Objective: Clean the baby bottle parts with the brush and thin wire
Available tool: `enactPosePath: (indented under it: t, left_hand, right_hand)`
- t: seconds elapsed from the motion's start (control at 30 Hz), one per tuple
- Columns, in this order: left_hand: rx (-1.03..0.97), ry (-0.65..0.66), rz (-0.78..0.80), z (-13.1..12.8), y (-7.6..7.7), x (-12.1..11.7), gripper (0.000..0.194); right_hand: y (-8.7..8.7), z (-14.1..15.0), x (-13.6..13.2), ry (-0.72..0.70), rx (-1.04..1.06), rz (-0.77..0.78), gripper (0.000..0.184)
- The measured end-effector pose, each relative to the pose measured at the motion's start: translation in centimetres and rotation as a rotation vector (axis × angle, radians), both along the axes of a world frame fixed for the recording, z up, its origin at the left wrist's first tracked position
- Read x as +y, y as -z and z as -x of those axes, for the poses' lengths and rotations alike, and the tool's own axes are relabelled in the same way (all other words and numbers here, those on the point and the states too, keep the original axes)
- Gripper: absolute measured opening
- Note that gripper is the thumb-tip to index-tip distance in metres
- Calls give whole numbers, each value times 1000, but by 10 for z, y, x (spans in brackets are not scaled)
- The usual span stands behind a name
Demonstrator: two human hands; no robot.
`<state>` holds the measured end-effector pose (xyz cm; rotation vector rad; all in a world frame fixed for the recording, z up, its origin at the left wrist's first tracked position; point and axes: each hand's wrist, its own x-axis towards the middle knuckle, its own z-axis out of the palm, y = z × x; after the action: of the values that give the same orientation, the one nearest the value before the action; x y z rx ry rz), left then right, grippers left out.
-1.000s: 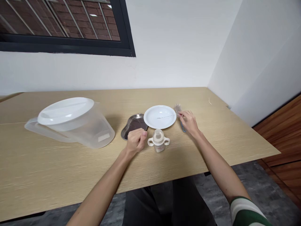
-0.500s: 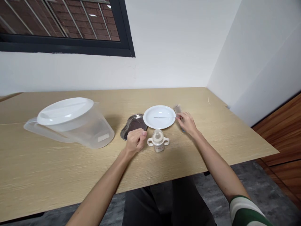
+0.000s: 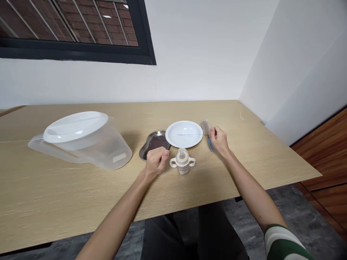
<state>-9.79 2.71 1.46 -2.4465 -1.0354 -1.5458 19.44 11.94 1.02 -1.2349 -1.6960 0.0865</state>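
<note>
My left hand (image 3: 157, 160) is a closed fist resting on the table at the near edge of a kidney-shaped metal tray (image 3: 155, 141). Just right of it stands a two-handled baby bottle (image 3: 183, 162), upright under a clear cap. Behind the bottle is a white oval plate (image 3: 175, 141). A thin rod (image 3: 189, 135) lies across the plate to its right rim. My right hand (image 3: 219, 140) is closed beside a bottle brush (image 3: 205, 127) with a blue handle, which lies right of the plate. No object shows in either hand.
A large translucent pitcher (image 3: 100, 155) with a white lid stands at the left. A small pale curved piece (image 3: 241, 116) lies at the far right of the table (image 3: 81, 195). The wall and a dark-framed window (image 3: 146, 54) are behind the table.
My right hand has let go of the thin rod and drawn back slightly right, its fingers curling in. The brush's blue handle is more exposed. My left hand has stayed put.
</note>
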Motion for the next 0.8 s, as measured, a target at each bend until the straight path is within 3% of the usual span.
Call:
enactPosePath:
  t: [0.23, 0.43, 0.8]
  left_hand:
    - [-21, -52, 37, 0, -4, -2, 30]
    - [-13, -48, 43, 0, -4, -1, 31]
    - [20, -75, 41, 0, -5, -3, 39]
  right_hand:
    - [-3, -1, -3, 60, 61, -14, 54]
    - [-4, 2, -8, 27, 48, 21, 59]
    - [0, 1, -4, -29, -101, 37, 25]
